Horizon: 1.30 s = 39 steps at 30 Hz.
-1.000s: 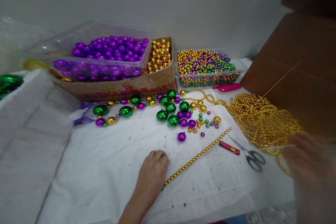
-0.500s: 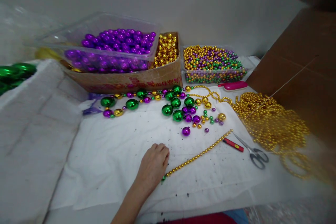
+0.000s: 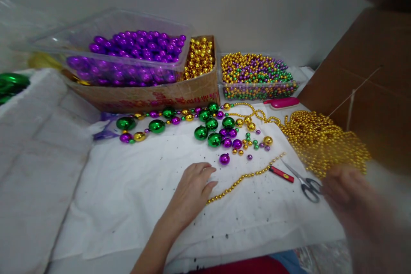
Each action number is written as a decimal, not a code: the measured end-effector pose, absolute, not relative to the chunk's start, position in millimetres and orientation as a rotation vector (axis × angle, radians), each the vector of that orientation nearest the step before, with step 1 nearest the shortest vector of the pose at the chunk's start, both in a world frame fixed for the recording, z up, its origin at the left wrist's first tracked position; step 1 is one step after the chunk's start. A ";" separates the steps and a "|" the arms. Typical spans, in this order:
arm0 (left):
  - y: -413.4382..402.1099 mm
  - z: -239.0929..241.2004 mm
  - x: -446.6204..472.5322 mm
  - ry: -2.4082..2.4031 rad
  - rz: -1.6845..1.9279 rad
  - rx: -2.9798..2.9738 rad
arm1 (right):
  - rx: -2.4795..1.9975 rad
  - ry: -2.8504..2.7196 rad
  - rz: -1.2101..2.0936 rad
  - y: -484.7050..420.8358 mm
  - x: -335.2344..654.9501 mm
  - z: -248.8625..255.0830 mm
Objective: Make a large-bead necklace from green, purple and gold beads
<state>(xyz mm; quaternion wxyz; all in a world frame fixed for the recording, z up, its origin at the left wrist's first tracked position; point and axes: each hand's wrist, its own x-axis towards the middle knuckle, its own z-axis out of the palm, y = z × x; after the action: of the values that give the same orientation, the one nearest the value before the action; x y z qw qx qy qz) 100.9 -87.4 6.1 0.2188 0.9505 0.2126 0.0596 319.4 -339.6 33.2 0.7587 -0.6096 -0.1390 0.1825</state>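
Observation:
My left hand (image 3: 192, 188) rests over the white cloth, thumb and fingers apart. Beside its thumb begins a strand of gold beads (image 3: 239, 181), which runs up to the right; its near end is hidden by the hand. My right hand (image 3: 353, 192), smeared by motion, is at the right, close to the scissors (image 3: 311, 189) and in front of a heap of gold bead strings (image 3: 321, 141). Its fingers are too blurred to read. A red lighter (image 3: 281, 174) lies between strand and scissors. Beyond my left hand sits a loose purple ball (image 3: 224, 159).
Green balls (image 3: 214, 139) and smaller beads lie mid-cloth, with a finished-looking garland stretch (image 3: 157, 126) leftward. Behind stand a clear tub of purple balls (image 3: 112, 66), a cardboard box (image 3: 144, 99) and a mixed-bead tray (image 3: 260, 92). A brown carton (image 3: 362, 68) rises at right.
My right hand has come into view at the right. My left hand has shifted slightly up and right and its fingers have spread. The gold strand now lies wavier.

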 end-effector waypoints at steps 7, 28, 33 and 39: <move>-99.6 -7.6 197.7 0.473 0.258 2.873 | -1.483 -0.271 0.813 -300.7 285.2 11.8; -84.4 0.7 134.6 0.717 0.511 1.049 | -1.484 -0.216 0.904 -286.9 271.7 -14.7; -90.4 -10.2 133.9 0.656 0.467 0.876 | -1.596 -0.252 0.910 -289.8 268.5 -17.1; -96.3 -15.9 136.0 0.659 0.418 0.841 | -1.660 -0.295 0.787 -273.0 255.8 -13.8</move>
<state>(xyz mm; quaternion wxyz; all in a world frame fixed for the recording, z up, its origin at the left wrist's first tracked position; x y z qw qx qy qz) 136.0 -96.3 -15.9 0.8398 0.3980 0.3119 0.1975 255.8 -273.0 -13.8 0.5976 -0.7154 -0.1273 0.3389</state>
